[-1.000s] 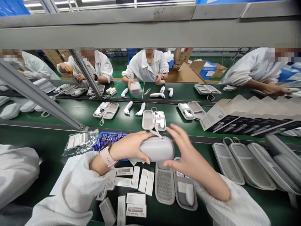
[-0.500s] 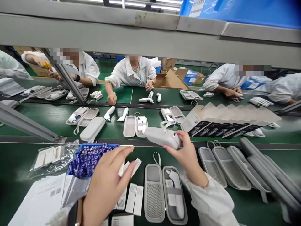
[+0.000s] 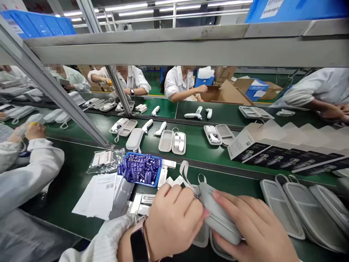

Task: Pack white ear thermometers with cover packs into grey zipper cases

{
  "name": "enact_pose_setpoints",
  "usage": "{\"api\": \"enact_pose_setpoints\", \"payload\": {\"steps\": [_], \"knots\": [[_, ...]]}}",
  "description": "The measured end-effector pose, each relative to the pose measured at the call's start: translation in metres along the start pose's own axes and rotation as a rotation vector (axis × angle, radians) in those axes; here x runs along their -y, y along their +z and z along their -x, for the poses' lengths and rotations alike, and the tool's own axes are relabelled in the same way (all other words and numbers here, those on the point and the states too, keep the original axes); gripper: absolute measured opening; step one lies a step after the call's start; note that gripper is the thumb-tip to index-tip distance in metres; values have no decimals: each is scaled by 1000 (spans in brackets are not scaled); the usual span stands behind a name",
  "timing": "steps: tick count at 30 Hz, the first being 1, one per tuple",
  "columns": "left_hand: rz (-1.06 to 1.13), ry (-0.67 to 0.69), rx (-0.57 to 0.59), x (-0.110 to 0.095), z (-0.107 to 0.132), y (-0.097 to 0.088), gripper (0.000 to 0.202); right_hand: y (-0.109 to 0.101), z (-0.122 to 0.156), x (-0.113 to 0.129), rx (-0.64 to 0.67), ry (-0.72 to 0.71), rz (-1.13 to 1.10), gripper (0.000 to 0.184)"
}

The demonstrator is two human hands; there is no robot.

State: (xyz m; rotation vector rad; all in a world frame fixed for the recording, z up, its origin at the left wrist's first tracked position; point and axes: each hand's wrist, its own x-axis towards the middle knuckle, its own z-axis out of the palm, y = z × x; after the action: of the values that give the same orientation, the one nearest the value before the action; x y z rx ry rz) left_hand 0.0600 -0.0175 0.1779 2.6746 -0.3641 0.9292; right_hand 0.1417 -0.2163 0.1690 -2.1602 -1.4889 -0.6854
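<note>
L hand & R hand both closed on 1 gray zip case, gripping it from either side, low over green table. Case zipped, wrist strap sticks up-left. L wrist has 1 smartwatch. Just upper-left of hands: 1 blue tray of batteries, 1 paper stack. Right of R hand: 3 open gray cases.
</note>
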Motion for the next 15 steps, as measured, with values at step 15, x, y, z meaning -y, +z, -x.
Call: {"api": "enact_pose_setpoints", "payload": {"steps": [15], "knots": [[315,-965,400,192,-66,-34,24,158,-55,-121,-363,1218,-611,61]]}}
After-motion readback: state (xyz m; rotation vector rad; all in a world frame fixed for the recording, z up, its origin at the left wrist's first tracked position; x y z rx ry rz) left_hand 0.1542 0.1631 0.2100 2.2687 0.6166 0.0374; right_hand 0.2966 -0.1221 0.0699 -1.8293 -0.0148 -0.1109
